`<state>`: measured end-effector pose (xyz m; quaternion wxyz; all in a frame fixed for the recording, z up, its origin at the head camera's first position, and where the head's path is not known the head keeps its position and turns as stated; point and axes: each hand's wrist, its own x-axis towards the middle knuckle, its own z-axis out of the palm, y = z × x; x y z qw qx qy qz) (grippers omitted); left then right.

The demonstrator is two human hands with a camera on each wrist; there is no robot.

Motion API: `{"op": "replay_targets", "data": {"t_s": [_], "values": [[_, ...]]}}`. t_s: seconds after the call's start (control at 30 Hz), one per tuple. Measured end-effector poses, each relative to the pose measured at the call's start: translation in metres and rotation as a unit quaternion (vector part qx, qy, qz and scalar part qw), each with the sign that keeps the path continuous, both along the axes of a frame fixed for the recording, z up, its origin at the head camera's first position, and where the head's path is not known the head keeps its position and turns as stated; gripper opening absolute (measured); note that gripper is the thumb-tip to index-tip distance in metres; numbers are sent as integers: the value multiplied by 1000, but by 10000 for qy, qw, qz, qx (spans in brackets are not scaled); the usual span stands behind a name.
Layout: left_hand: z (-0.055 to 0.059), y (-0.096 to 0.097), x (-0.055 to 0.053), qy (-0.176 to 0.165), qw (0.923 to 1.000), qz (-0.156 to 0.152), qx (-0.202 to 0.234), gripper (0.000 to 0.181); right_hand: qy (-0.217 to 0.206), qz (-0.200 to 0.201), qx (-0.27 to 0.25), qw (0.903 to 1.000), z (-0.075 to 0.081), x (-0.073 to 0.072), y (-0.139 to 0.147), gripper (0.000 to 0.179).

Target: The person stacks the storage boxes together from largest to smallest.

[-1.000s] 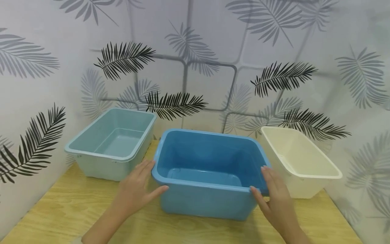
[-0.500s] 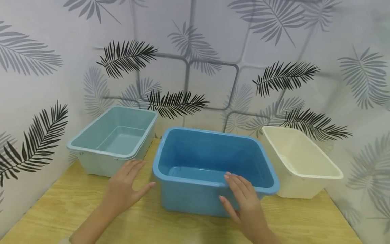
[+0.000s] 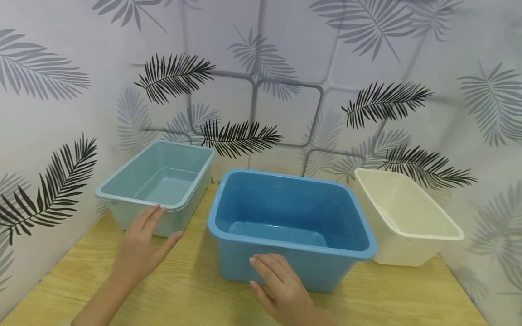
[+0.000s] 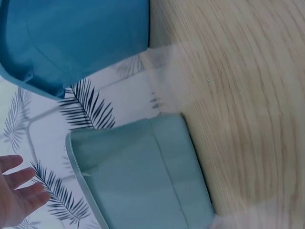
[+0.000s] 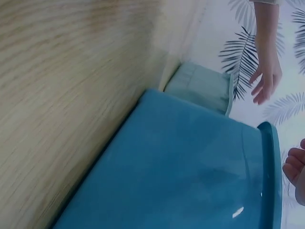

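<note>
In the head view a bright blue plastic tub (image 3: 238, 260) stands in the middle of the table. My right hand (image 3: 283, 290), its fingers extended and holding nothing, is in front of the tub's near wall. To the left, my left hand (image 3: 136, 251) is held with straight fingers and spread thumb, overlapping the near corner of a pale blue-green tub (image 3: 181, 217). That hand's fingers (image 4: 21, 179) show spread and holding nothing in the left wrist view, beside the pale tub's rim. The right wrist view catches part of my right hand (image 5: 298, 167) just past the blue rim.
A cream tub (image 3: 397, 251) stands to the right, close beside the blue one. All three tubs rest on a wood-grain table (image 3: 195, 280). Behind them rises a pale wall (image 3: 285, 54) with a leaf pattern.
Both hands have let go of the blue tub's rim. My left hand has drawn left toward the pale tub; my right has moved left and down in front of the blue tub.
</note>
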<state>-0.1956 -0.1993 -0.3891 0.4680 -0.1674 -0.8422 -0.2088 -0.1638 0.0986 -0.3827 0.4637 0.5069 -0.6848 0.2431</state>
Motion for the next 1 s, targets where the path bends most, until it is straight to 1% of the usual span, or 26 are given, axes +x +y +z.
{"op": "replay_targets", "data": {"t_s": [0.1, 0.2, 0.3, 0.37, 0.6, 0.73, 0.8, 0.87, 0.93, 1.0], "values": [[-1, -8, 1, -211, 9997, 98, 118, 81, -54, 114, 213, 9997, 0, -1, -10, 30], [-1, -13, 0, -237, 9994, 227, 114, 83, -211, 115, 444, 9987, 0, -2, -18, 31], [-2, -19, -2, -210, 9993, 300, 46, 90, -398, 1, 639, 9972, 0, -4, -25, 33], [-2, -23, -4, -220, 9993, 302, 4, 90, -521, -45, 729, 9960, 1, -5, -30, 34], [2, -33, -16, -566, 9980, 276, -89, 70, -522, -283, 1101, 9921, 5, -11, -49, 38], [1, -38, -21, -690, 9971, 293, -157, 72, -603, -535, 1355, 9875, 5, -14, -63, 41], [1, -40, -22, -777, 9964, 306, -162, 74, -796, -644, 1433, 9844, 3, -14, -72, 44], [0, -42, -23, -828, 9958, 325, -200, 75, -1093, -735, 1467, 9804, 1, -15, -80, 45], [0, -44, -25, -849, 9951, 382, -319, 76, -1425, -846, 1486, 9749, -1, -16, -89, 47], [0, -45, -26, -877, 9941, 455, -449, 74, -1648, -1029, 1547, 9687, -2, -19, -99, 49]]}}
